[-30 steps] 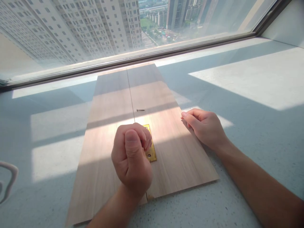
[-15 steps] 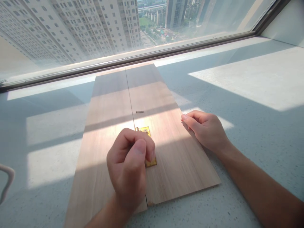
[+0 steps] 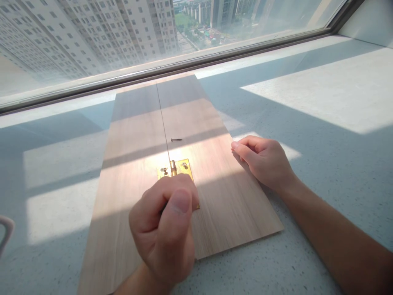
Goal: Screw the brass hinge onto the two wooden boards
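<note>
Now more hinge (image 3: pixel 185 167) shows past the curled left hand (image 3: pixel 166 229); right hand (image 3: pixel 264 159) pinched; I can't tell what either holds.

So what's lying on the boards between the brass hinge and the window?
The head view shows one thing: what looks like a small screw, lying on the right-hand board beside the seam, beyond the hinge.

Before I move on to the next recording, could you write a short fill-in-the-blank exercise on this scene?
Side by side lie ____ wooden boards.
The loose screw lies to the ____ of the seam.
The left hand partly hides the brass-coloured ____.

Missing words: two; right; hinge.
</note>
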